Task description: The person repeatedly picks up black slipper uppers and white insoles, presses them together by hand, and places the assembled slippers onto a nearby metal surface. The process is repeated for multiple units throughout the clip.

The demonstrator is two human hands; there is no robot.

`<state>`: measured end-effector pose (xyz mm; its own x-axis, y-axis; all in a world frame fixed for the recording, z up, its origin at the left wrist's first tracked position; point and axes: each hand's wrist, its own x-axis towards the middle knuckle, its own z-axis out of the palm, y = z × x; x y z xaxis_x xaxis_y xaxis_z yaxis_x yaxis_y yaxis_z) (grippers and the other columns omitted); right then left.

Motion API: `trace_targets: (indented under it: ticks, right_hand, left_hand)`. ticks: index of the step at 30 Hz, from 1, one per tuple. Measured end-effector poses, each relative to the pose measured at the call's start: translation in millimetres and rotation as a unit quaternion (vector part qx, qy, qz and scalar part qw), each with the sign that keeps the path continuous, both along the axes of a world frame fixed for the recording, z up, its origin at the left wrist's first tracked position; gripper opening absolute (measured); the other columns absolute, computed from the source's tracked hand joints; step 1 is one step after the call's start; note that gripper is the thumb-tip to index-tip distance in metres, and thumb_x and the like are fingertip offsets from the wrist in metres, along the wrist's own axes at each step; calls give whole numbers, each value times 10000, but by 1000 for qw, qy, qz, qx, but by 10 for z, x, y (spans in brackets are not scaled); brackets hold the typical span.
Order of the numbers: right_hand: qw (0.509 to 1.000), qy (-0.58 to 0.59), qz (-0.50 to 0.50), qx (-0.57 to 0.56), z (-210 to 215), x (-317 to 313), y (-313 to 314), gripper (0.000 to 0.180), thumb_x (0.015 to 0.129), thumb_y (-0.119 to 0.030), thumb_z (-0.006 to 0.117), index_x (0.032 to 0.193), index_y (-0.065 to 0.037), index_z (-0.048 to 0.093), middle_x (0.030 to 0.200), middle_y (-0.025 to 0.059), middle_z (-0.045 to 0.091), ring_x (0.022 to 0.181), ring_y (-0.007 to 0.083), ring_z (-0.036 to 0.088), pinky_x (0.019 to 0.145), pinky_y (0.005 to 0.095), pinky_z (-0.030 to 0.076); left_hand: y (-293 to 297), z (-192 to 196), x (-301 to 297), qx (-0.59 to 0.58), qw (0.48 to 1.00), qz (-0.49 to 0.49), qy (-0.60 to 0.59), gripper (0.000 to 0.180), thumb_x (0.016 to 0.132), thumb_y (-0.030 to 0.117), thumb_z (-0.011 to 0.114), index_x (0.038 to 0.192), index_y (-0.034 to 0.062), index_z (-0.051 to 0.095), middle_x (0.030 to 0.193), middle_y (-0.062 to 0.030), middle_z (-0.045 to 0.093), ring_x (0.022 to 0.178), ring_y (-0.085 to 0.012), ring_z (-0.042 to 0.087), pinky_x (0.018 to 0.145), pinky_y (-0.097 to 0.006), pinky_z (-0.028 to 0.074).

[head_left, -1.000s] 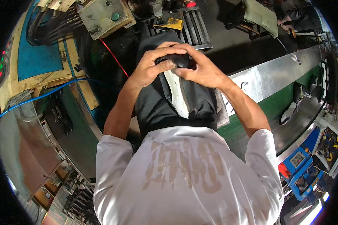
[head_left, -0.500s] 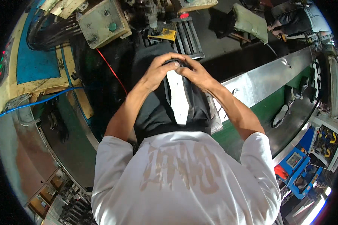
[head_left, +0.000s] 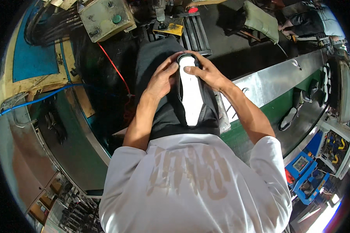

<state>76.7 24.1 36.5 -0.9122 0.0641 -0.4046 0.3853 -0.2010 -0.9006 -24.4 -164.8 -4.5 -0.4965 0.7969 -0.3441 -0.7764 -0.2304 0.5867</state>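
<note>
A black shoe upper [head_left: 180, 88] rests lengthwise on my lap, with its long white insole [head_left: 191, 95] facing up. My left hand [head_left: 161, 79] wraps its far left side, thumb along the edge. On the opposite side, my right hand [head_left: 210, 74] grips the upper, and its thumb presses flat on the white insole near the far end. Both hands' other fingers are mostly hidden beneath or behind the upper. Its far rim shows as a dark curved band around the insole.
On the right runs a metal-edged green conveyor [head_left: 256, 120] with several shoe parts, including one white-soled shoe [head_left: 288, 118]. Ahead stand a control box [head_left: 105, 19] with a green button and a slatted metal stand [head_left: 196, 35]. A cushioned seat [head_left: 260, 21] and another person [head_left: 307, 25] are far right.
My thumbs have come off the far tip: the left now lies along the edge, the right on the insole. The far end of the insole has become visible.
</note>
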Motion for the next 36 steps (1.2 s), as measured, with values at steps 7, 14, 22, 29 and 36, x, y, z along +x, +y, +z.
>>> trace_targets:
  ticks: [7,14,22,29,36]
  right_hand:
    - [1000,12,9,-25,-9,-38,-9,793,970,-305,765,1631,-43,412,1512,182,560,1422,274,507,1192,400,409]
    - [995,-12,-42,-86,-193,41,56,586,1018,-178,681,1570,-48,536,1364,88,648,1193,157,612,1038,296,496]
    - [993,-53,-97,47,-176,442,-211,1038,896,-518,842,1617,72,382,1509,350,540,1399,328,564,1144,435,468]
    - [976,-140,-81,143,133,990,-454,763,966,-188,746,1573,124,405,1447,285,602,1342,250,594,1129,351,474]
    - [796,32,160,582,655,987,-820,983,865,-274,839,1662,-36,314,1728,294,188,1440,555,426,1222,604,368]
  left_hand:
    - [16,-86,-53,-18,992,4,125,440,1020,130,690,1439,52,581,1273,-87,659,1186,-158,624,1069,-337,508]
    - [91,-171,-26,-65,981,5,182,315,1008,121,643,1305,20,610,1173,-58,631,1112,-130,585,1041,-321,478]
    - [-128,173,295,-224,938,-64,258,875,1011,356,747,1661,-23,299,1626,-274,432,1539,-320,391,1274,-425,311]
    - [-530,110,737,-261,925,-105,255,873,989,245,762,1649,-67,284,1564,-305,504,1274,-293,658,1001,-374,573]
    - [-395,271,649,-227,960,-93,134,765,976,166,751,1601,-42,361,1347,-175,650,1046,-194,669,864,-336,559]
